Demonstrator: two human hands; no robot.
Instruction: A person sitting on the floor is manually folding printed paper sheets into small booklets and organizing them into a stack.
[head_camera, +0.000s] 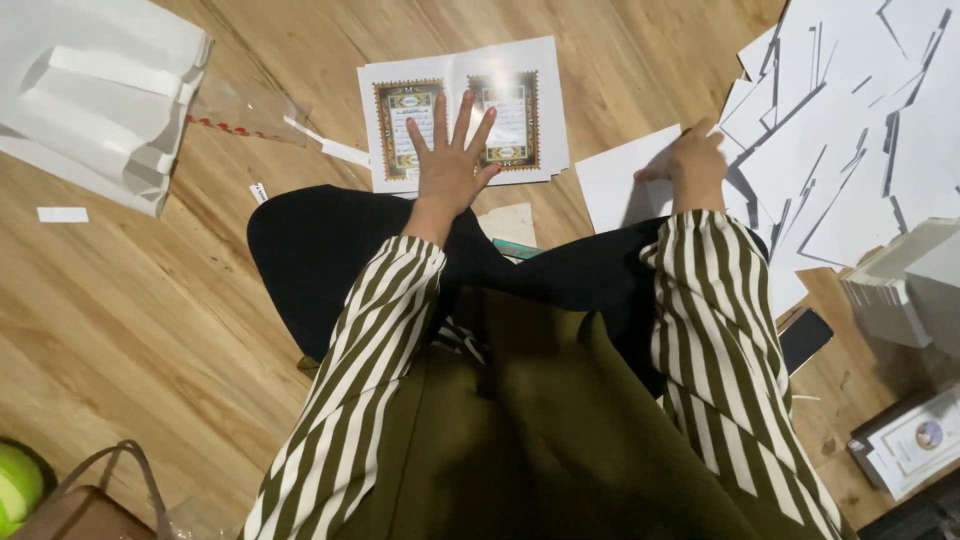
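My left hand (450, 160) lies flat with fingers spread on a stack of printed sheets (462, 110), each showing two ornate framed panels, on the wooden floor. My right hand (693, 165) rests knuckles up on a blank white sheet (618, 185) at the edge of a large spread of white papers (850, 130); its fingers are curled at that sheet's edge. Both arms wear olive and white striped sleeves. My knees in black fabric sit just below both hands.
A heap of folded white paper (95, 90) and a clear plastic wrapper (245, 110) lie at upper left. Small paper strips (62, 214) dot the floor. A dark phone (805, 338), stacked white booklets (905, 290) and a framed print (915, 440) sit at right. A brown bag (85, 505) is at lower left.
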